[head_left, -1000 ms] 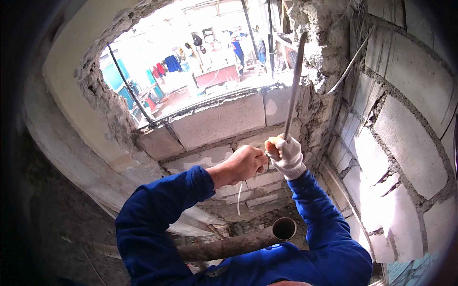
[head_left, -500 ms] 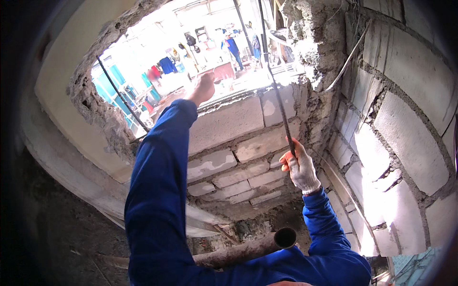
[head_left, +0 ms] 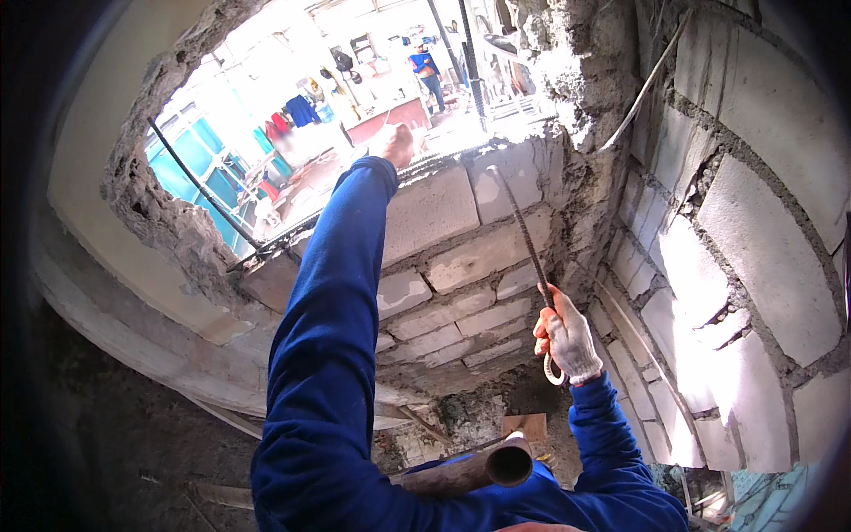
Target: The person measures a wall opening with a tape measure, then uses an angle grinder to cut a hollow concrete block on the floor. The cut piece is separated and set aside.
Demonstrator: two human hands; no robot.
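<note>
My right hand (head_left: 565,341), in a pale knitted glove, is closed round a length of ribbed rebar (head_left: 525,229). The rebar slants up and left in front of the block wall (head_left: 430,226), and its lower end curls into a loop below my fingers. My left arm reaches up to the sill of a broken wall opening. There my left hand (head_left: 394,144) rests with its fingers closed, washed out by the glare. Whatever it may hold is too small and bright to name. Ribbed bars (head_left: 443,160) run along the sill beside it.
An upright rebar (head_left: 472,75) and a slanting one (head_left: 199,186) stand in the opening. A rusty pipe (head_left: 448,479) with an open end lies low in front of me. Rough block wall (head_left: 767,257) rises on the right. Beyond the opening a person (head_left: 426,71) stands in a bright workspace.
The rebar in my right hand has dropped from the opening; its top end now shows against the blocks and its looped end below my hand. My left hand sits slightly farther right and lower.
</note>
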